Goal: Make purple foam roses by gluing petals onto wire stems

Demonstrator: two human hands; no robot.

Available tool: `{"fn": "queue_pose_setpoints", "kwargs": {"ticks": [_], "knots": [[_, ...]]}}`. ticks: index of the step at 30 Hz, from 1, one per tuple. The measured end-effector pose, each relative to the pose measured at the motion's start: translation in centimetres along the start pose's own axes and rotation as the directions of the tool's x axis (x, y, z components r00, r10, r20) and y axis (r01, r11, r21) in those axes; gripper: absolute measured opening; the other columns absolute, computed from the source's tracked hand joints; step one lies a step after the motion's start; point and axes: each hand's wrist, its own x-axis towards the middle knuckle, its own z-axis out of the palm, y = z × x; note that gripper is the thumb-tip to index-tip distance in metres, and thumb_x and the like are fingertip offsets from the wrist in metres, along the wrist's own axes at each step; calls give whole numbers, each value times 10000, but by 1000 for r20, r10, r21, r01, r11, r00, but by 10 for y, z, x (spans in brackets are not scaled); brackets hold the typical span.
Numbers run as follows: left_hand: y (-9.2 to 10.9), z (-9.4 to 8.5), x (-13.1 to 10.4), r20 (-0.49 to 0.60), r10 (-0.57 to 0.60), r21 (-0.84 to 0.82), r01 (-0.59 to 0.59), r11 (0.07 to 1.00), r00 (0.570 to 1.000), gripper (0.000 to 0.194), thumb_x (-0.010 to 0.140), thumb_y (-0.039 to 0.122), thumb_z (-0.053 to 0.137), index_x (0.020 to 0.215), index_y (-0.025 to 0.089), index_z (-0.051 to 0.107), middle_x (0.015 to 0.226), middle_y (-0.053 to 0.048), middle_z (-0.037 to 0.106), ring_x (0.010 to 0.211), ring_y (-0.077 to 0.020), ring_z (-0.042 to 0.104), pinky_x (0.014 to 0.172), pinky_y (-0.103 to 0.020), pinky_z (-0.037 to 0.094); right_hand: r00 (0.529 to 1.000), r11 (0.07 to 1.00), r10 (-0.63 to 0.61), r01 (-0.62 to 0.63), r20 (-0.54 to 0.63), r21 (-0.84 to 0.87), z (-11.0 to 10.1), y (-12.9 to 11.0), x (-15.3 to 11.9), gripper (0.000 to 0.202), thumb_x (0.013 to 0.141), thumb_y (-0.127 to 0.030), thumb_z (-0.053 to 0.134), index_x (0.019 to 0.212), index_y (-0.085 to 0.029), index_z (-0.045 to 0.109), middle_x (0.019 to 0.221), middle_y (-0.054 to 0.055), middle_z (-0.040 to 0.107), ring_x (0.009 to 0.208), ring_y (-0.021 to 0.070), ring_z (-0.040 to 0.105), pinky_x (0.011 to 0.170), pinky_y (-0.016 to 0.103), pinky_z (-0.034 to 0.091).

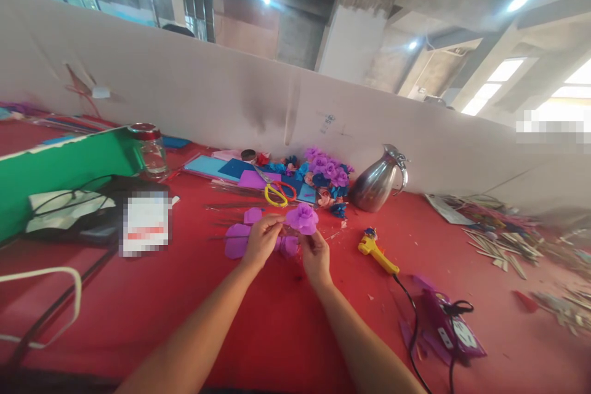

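Observation:
A purple paper flower [305,218] with layered petals is held up over the red table. My right hand [316,260] is closed around its underside, below the bloom. From the other side, the fingertips of my left hand [263,241] pinch together at the flower's left petal edge. Beneath and behind the hands lie loose purple paper petals [237,241], some beside thin dark wires. Yellow-and-red scissors [277,194] rest just beyond them on coloured paper sheets [210,167]. The stem of the flower is hidden by my fingers.
Finished paper flowers [329,169] are heaped near the wall beside a steel jug [377,181]. A yellow glue gun [378,252] with a black cable lies right, near a purple power strip [452,326]. A glass jar [151,151] stands left; wooden sticks [501,243] lie far right.

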Motion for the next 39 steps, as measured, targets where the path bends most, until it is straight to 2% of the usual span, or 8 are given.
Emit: {"fn": "queue_pose_setpoints", "kwargs": {"ticks": [3, 6, 17, 22, 29, 33, 36, 39], "knots": [[4, 3, -5, 144, 37, 48, -44, 998, 989, 60, 668, 222, 682, 611, 220, 702, 771, -27, 672, 749, -184, 585, 718, -263, 463, 1000, 1000, 8, -8, -1, 16, 0, 0, 0, 226, 813, -390, 538, 806, -181, 623, 689, 10, 606, 624, 145, 508, 612, 255, 427], [10, 5, -11, 201, 40, 91, -60, 994, 979, 62, 661, 237, 718, 718, 217, 734, 881, -43, 689, 861, -207, 596, 805, -276, 454, 1000, 1000, 7, -7, -7, 22, -2, -3, -1, 192, 804, -348, 518, 763, -183, 608, 643, 0, 588, 576, 138, 495, 584, 253, 412], [14, 3, -14, 207, 131, 215, -176, 961, 970, 91, 660, 190, 713, 728, 241, 746, 947, -50, 686, 948, -228, 592, 874, -299, 433, 991, 990, -136, 136, 21, -30, -6, -2, 0, 157, 741, -216, 498, 587, -196, 521, 635, 10, 558, 618, 147, 481, 618, 263, 413], [11, 3, -14, 237, 157, 246, -215, 945, 959, 68, 671, 187, 698, 661, 243, 734, 889, -55, 698, 887, -224, 610, 832, -306, 448, 978, 978, -205, 206, 51, -30, -6, -7, 2, 170, 739, -169, 484, 587, -206, 548, 698, 32, 612, 690, 173, 546, 676, 278, 431], [18, 4, -18, 213, 132, 329, -198, 923, 968, 135, 678, 158, 691, 754, 260, 733, 899, -42, 695, 908, -238, 605, 872, -326, 429, 978, 980, -201, 200, 52, 15, -4, -14, 1, 172, 665, -98, 444, 553, -206, 519, 632, 11, 579, 619, 158, 523, 622, 257, 412], [19, 3, -18, 202, 113, 347, -178, 921, 973, 138, 686, 160, 683, 780, 254, 718, 882, -35, 684, 888, -238, 600, 841, -324, 432, 975, 976, -206, 198, 86, 95, 2, -17, -1, 208, 694, -90, 431, 547, -203, 526, 617, 5, 576, 596, 146, 517, 609, 246, 409], [15, 1, -17, 159, 116, 329, -163, 930, 981, 116, 638, 157, 722, 717, 238, 697, 808, -30, 675, 834, -234, 601, 809, -322, 441, 971, 975, -211, 200, 116, 99, 4, -21, -2, 217, 658, -68, 410, 537, -199, 534, 609, 6, 587, 610, 150, 537, 620, 249, 417], [9, -3, -15, 160, 175, 358, -222, 907, 972, 43, 664, 192, 699, 689, 220, 677, 754, -31, 670, 774, -225, 612, 755, -325, 465, 975, 984, -174, 168, 137, 54, 4, -24, -2, 209, 606, -50, 403, 557, -195, 546, 610, 1, 601, 610, 148, 553, 610, 244, 422]]}}
